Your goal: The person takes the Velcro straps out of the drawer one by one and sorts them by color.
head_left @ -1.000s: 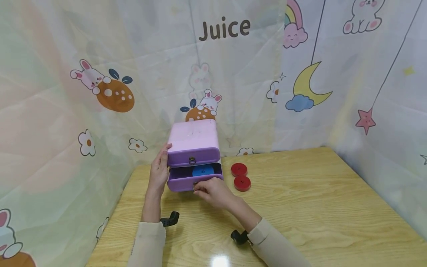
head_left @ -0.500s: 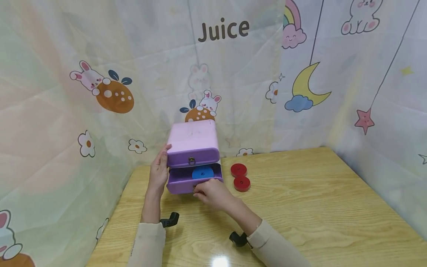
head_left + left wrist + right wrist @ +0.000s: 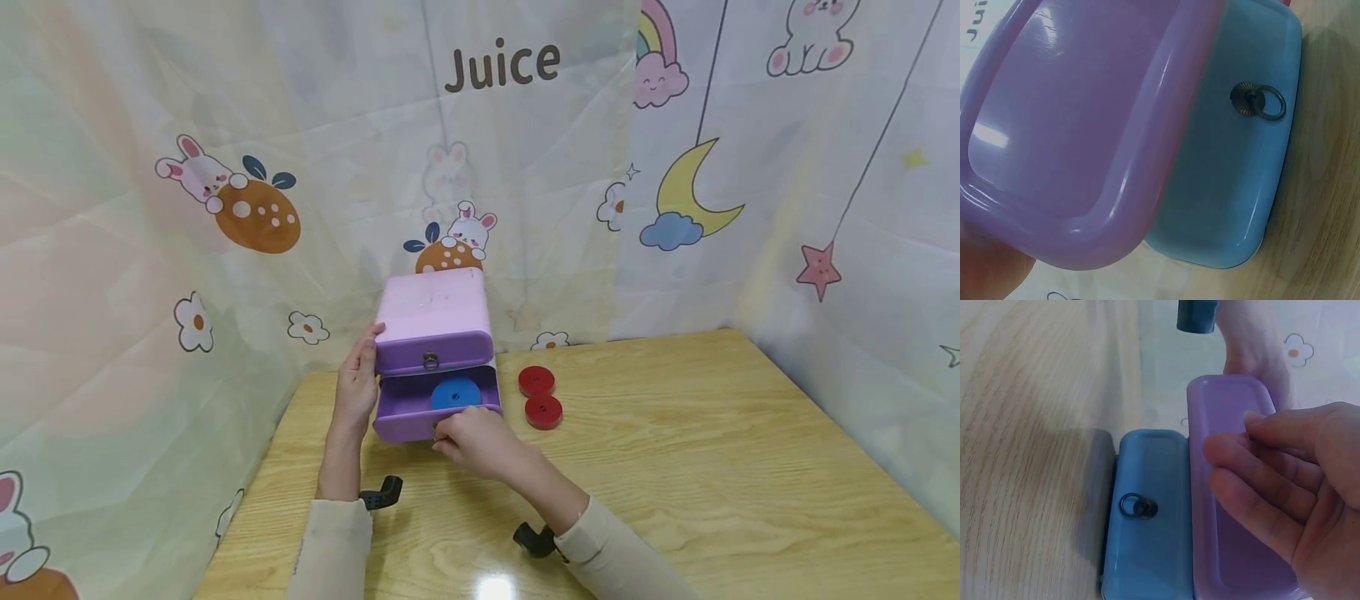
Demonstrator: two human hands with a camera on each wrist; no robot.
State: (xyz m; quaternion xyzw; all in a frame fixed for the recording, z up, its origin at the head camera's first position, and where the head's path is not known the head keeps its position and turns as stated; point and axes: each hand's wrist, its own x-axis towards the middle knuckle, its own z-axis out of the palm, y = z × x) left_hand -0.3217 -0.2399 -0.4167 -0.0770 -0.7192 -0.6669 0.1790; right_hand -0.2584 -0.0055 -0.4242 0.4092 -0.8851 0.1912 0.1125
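A small pink cabinet [image 3: 431,302] stands at the back of the table, its upper purple drawer [image 3: 401,357] closed. Below that, another purple drawer [image 3: 405,427] is pulled out, with a blue disc [image 3: 456,392] lying inside. My left hand [image 3: 356,390] lies along the cabinet's left side, fingers fairly straight. With curled fingers and thumb, my right hand [image 3: 480,443] pinches the pull at the middle of the drawer's front; the fingers hide the pull. Under this drawer, the left wrist view shows a closed blue drawer [image 3: 1222,169] with a metal ring pull [image 3: 1266,103].
Two red discs [image 3: 536,381] lie one in front of the other, right of the cabinet. The wooden table [image 3: 720,450] extends to the right. A printed cloth [image 3: 525,167] hangs behind the cabinet. Black camera mounts [image 3: 382,493] sit at both wrists.
The lower purple drawer has slid farther out toward me along with my right hand, showing more of its inside and the blue disc. My left hand stays where it was.
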